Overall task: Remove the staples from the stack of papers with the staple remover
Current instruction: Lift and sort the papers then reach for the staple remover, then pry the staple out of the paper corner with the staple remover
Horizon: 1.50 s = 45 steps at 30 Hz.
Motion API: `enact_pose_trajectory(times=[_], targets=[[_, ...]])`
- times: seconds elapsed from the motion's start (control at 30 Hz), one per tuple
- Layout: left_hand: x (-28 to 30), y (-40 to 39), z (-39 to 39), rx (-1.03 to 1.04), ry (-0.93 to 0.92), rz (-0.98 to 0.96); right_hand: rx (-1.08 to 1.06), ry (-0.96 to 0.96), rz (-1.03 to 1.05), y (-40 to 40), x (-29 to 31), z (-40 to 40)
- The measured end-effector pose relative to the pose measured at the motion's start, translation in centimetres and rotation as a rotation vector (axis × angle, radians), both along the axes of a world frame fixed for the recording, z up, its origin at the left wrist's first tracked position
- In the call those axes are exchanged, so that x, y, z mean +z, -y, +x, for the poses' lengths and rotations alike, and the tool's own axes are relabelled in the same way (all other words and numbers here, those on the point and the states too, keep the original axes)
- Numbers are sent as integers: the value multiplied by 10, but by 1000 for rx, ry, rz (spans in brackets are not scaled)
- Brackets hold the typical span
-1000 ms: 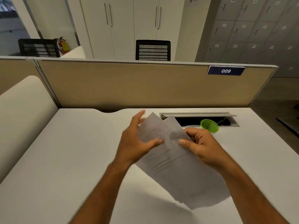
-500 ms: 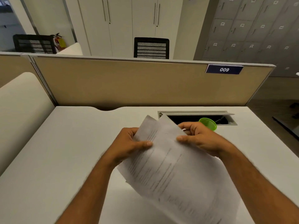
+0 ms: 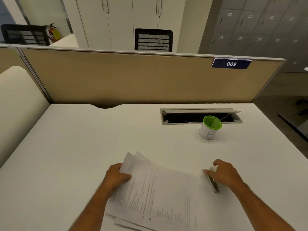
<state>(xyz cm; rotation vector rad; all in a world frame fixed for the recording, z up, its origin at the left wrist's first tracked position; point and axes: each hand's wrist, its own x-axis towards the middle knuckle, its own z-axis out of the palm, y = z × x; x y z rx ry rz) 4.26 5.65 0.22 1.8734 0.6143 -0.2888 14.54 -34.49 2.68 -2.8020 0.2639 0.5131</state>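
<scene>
While my left hand pins the papers on the table, my right hand, loosely open, should close squarely around the staple remover.

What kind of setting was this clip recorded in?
Most likely an open-plan office workstation. A white desk is backed by a tan partition carrying a blue plate reading 009. Behind it stand mesh office chairs, white cupboards and a wall of grey numbered lockers.
</scene>
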Motion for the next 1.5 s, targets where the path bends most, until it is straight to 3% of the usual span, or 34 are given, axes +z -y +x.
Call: enact_pose_trajectory(times=[0.2,0.33,0.4,0.53,0.73,1.0,1.17,1.33,1.4,1.5], targets=[[-7,3,2,-11,-46,88,87,16,11,-15,-17,-10],[-7,9,-2,-10,-42,99,-17,63,133,-20,-13,-2],[-8,16,-4,-19,-48,109,-132,88,340,-23,-9,2],[-9,33,-9,5,-54,94,-418,9,1094,-49,12,-5],[-14,62,-20,97,-2,51,-497,-95,1343,-110,1,-39],[-20,92,-33,81,-22,83,-532,88,1202,-133,-40,-66],[-16,89,-34,-154,-95,495,-202,153,841,-122,-40,-72],[-27,78,-30,-269,175,760,51,163,646,-118,-40,-66],[-40,72,-26,-398,292,776,130,167,547,-120,-37,-63],[-52,68,-20,-621,328,771,260,169,389,-124,-36,-64]])
